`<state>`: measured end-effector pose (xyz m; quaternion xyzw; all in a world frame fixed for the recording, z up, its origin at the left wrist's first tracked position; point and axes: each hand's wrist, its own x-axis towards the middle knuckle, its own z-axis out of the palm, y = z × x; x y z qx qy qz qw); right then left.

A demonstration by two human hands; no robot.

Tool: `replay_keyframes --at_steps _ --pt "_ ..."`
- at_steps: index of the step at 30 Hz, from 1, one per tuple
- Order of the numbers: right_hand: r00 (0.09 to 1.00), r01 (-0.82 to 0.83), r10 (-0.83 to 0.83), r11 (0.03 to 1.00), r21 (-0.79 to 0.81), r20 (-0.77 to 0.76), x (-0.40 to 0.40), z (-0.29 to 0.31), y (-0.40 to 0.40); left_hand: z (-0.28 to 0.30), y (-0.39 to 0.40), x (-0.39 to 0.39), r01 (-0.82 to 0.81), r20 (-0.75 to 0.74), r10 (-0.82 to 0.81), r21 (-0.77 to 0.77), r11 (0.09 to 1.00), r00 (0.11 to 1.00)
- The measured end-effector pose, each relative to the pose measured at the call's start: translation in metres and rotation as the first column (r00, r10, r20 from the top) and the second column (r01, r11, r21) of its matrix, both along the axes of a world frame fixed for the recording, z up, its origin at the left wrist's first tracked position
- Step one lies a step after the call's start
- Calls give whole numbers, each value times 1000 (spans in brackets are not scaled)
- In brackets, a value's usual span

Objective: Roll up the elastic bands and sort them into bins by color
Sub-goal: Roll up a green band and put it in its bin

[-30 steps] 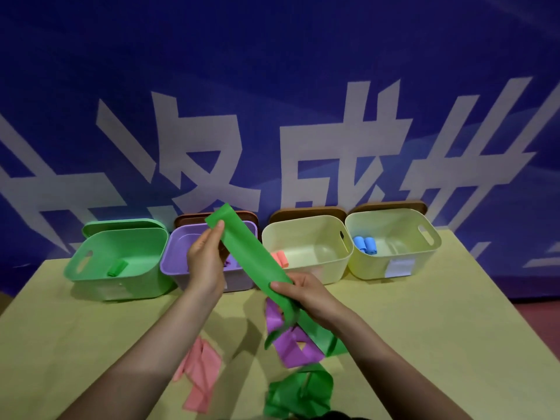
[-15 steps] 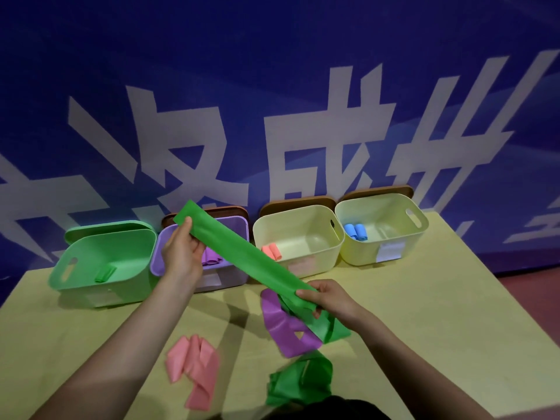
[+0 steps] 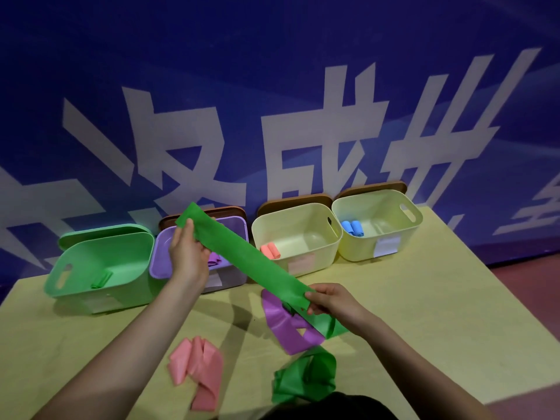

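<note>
The left hand pinched the far end of a green band, fingers clamped on its top corner above the purple bin. The right hand gripped the near end, fingers closed on it, so the band stretched flat and slanted in the air between them. Below lay a purple band, a pink band and a crumpled green band on the surface. The green bin held one green roll; two pale bins held pink and blue rolls. The surface's right half lay bare to its edge.
</note>
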<state>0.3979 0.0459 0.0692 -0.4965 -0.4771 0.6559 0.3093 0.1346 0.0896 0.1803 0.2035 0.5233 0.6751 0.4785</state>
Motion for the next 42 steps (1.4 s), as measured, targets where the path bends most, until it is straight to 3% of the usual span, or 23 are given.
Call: replay_keyframes --at_steps 4,6,9,13,18,25,30,33,37,42 --pt "946 -188 171 981 39 275 -4 6 -4 9 -19 25 90 -148 -83 37 995 986" --pt "940 -200 159 973 112 301 -9 25 -3 14 -33 36 162 -251 -144 54 985 957" --pt "978 -101 33 940 326 207 -24 71 -1 20 -50 47 245 -370 -200 80 966 907" --pt "991 89 -33 887 452 -132 -49 125 2 26 -62 55 345 -462 -276 70 936 843" --pt "995 88 -45 845 528 -94 -75 132 14 24 -67 50 394 -519 -322 31 919 792" --pt "981 184 -120 822 539 -152 -77 135 18 22 -66 45 462 -467 -411 -5 887 783" --pt "987 155 -105 805 573 -120 -70 138 18 20 -67 53 532 -293 -531 -84 843 795" --pt "985 173 -133 780 601 -111 -67 135 17 19 -65 58 524 -246 -524 -68 849 816" --pt "981 168 -184 680 714 -57 -62 128 18 18 -61 61 486 -229 -487 -65 871 843" --pt "982 -20 -148 548 836 120 -53 129 17 25 -60 61 472 -217 -476 -76 878 852"
